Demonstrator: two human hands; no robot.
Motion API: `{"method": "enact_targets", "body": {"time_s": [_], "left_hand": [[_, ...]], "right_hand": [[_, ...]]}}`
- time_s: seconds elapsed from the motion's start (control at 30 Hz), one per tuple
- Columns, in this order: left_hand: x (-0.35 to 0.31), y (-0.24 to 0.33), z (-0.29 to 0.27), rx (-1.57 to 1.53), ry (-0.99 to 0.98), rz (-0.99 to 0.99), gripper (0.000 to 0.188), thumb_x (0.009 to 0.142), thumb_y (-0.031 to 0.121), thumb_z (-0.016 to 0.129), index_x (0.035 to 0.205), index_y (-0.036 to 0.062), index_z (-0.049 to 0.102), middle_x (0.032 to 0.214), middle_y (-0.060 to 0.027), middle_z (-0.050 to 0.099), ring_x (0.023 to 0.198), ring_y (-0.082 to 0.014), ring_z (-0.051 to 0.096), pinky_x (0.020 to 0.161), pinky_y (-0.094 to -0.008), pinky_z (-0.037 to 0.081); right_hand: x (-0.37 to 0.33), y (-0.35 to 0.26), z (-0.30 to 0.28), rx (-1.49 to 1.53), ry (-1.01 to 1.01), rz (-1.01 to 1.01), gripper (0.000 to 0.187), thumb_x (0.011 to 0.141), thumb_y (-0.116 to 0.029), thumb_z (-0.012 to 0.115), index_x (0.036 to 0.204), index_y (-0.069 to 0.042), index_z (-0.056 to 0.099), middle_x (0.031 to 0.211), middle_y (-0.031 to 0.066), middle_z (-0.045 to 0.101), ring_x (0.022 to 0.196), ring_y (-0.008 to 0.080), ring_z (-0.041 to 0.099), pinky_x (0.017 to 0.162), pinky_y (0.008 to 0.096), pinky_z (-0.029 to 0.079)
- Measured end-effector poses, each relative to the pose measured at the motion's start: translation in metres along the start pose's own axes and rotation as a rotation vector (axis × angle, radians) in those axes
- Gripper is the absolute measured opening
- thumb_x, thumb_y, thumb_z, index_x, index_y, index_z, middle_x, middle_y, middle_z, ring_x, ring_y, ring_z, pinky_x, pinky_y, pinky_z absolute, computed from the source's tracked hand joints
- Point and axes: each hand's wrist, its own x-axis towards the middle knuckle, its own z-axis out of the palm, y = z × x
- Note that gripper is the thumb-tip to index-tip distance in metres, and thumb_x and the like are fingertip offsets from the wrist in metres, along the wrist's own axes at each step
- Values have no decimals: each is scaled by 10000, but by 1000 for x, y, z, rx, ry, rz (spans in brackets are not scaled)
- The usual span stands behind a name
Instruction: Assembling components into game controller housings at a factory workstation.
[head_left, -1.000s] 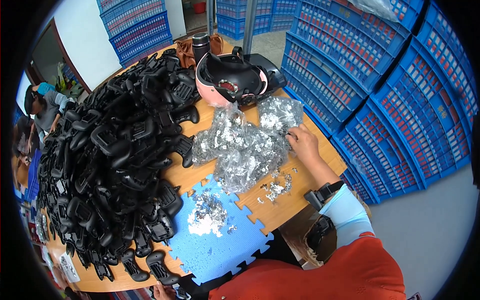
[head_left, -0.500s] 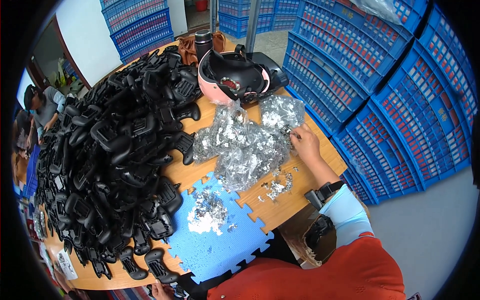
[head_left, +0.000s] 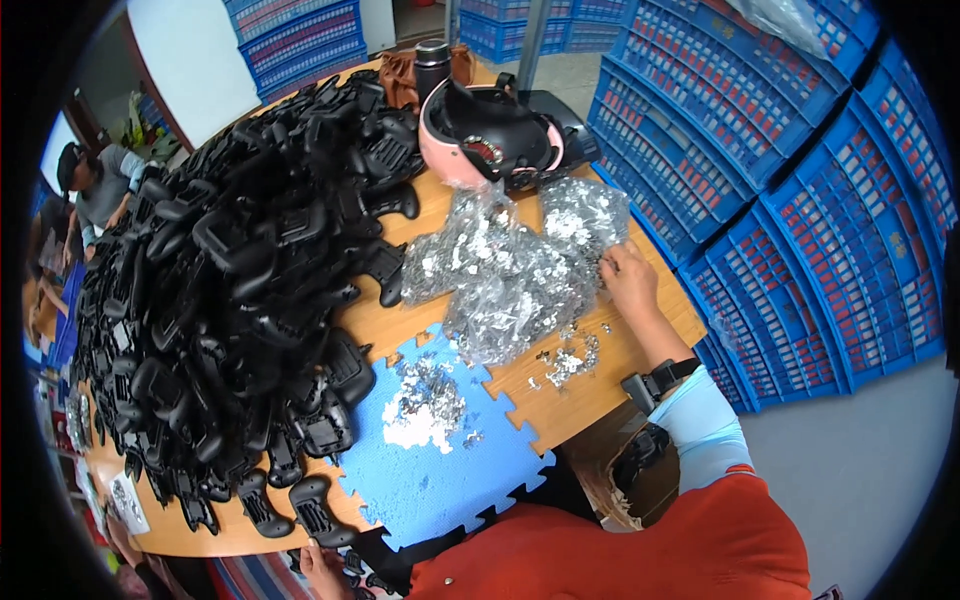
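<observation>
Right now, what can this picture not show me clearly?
All in the head view:
Left hand: lower edge cuts in behind it; grip too small to read.
Right hand: whether it pinches anything is too small to tell.
Black controller shells: the upper ones hide those beneath.
Clear bags: creases and glare blur the metal pieces inside.

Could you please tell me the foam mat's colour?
The mat is blue, clearest in the head view.

Assembly workshop here: black plastic gamepad-shaped shells [head_left: 250,240] heap high, clear plastic bags [head_left: 515,320] bulge with silvery parts [head_left: 572,228], blue plastic crates [head_left: 690,130] tower.
</observation>
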Motion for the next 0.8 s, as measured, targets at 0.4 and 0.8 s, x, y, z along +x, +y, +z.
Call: {"method": "enact_targets", "body": {"time_s": [0.4, 0.8], "left_hand": [[-9, 9, 8, 36, -21, 3, 308, 981, 344, 532, 783, 114, 482, 597, 13, 506, 472, -67, 482, 440, -199, 371], [-7, 8, 10, -26, -45, 8, 271, 972, 295, 554, 788, 111, 478, 578, 5, 508, 450, -68, 472, 415, -202, 348]], "right_hand": [[-28, -56, -21, 237, 39, -146, 118, 785, -100, 711, 891, -81, 664, 818, 94, 592, 657, 259, 619, 570, 362, 494], [-47, -121, -26, 347, -122, -324, 116, 781, -72, 705, 886, -87, 658, 771, 76, 546, 633, 261, 604, 548, 358, 482]]}}
